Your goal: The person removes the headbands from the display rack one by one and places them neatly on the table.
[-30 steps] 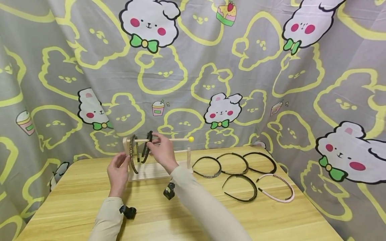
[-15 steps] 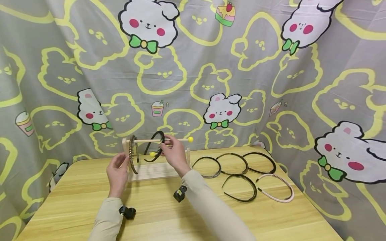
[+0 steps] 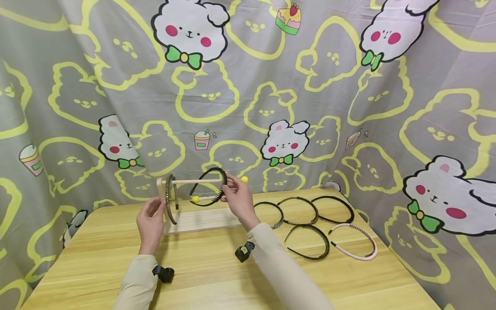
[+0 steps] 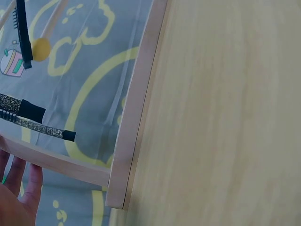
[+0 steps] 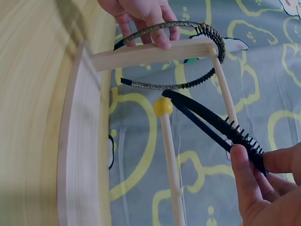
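Observation:
In the head view, my right hand [image 3: 239, 198] pinches a black toothed headband [image 3: 224, 172] at its curved top. The headband's loop surrounds the upper rod [image 3: 193, 181] of a wooden headband stand [image 3: 193, 221], near the rod's yellow ball [image 3: 244, 179]. Its narrow ends point left, beside the ball [image 5: 163, 107] on the lower rod. My left hand [image 3: 150, 221] holds the stand's left upright [image 5: 146, 55], with fingers on its outer side. A glittery bronze headband [image 3: 168, 200] hangs on the upper rod close to that upright.
Several headbands lie on the wooden table [image 3: 209, 271] to the right: a black one [image 3: 351, 209], a pink one [image 3: 358, 258], another dark one [image 3: 327, 241] and more, with one partly behind my right hand. A patterned curtain [image 3: 248, 94] hangs behind the table.
My right hand has moved right along the upper rod with the black headband, away from the bronze one. The headband's loop now faces the head camera more. My left hand has stayed at the upright.

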`<state>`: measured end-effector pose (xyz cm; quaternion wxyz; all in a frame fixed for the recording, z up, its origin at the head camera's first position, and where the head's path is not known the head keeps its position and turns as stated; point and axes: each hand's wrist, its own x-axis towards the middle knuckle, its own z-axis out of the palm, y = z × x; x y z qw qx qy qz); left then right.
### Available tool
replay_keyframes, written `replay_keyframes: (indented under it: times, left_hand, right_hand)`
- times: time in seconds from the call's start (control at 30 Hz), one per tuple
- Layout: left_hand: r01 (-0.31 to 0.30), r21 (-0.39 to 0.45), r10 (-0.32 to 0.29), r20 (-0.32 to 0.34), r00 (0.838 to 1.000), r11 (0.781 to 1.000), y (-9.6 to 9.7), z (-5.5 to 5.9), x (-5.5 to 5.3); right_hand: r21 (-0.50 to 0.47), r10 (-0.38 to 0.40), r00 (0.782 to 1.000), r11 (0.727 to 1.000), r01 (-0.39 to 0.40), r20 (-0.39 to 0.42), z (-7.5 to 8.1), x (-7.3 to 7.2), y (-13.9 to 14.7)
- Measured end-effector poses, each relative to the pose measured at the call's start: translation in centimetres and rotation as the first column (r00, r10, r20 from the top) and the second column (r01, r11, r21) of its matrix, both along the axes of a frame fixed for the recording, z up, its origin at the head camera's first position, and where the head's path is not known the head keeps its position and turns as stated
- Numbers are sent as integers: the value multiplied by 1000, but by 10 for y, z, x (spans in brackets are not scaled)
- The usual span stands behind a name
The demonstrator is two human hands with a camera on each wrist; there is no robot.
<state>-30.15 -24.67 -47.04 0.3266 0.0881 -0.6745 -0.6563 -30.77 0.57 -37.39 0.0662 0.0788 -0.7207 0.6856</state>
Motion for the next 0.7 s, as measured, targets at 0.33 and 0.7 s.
replay_keyframes:
  times: [0.33,0.7]
  left_hand:
    - [6,-16,-5,33,999,1000,-1,2,1]
    - [16,-16,-16,48,999,1000,2,9,7]
  right_hand:
    - [-27,-29,999,999,30,35,-5,2,27]
    - [-67,-64,995,995,69,70,-11,6,55]
